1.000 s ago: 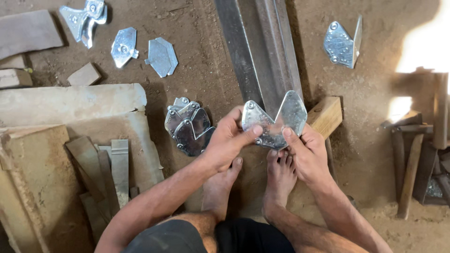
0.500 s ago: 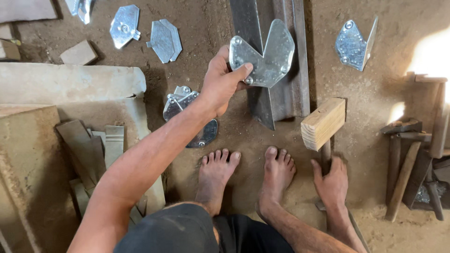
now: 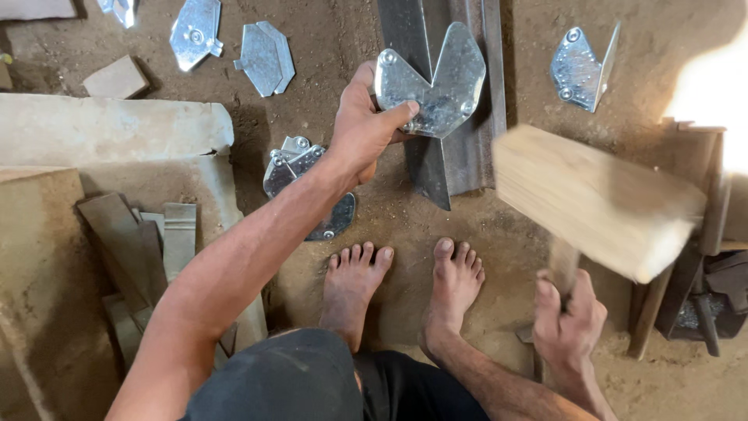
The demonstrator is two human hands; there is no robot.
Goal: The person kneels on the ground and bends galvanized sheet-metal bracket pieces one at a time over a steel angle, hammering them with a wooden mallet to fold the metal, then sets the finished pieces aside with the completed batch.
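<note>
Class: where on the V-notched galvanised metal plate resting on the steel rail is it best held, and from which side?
Grip the V-notched metal plate at its left lobe, coming from the left, as the left hand does: thumb on top, fingers under. That keeps fingers away from the notch and the raised wooden mallet in the right hand.

Shaped sheet-metal plates: one held (image 3: 432, 86), three lying singly (image 3: 195, 31) (image 3: 266, 56) (image 3: 580, 68), one stack (image 3: 308, 191). Wooden mallets (image 3: 596, 199): one. Bare feet (image 3: 354, 281): two.
</note>
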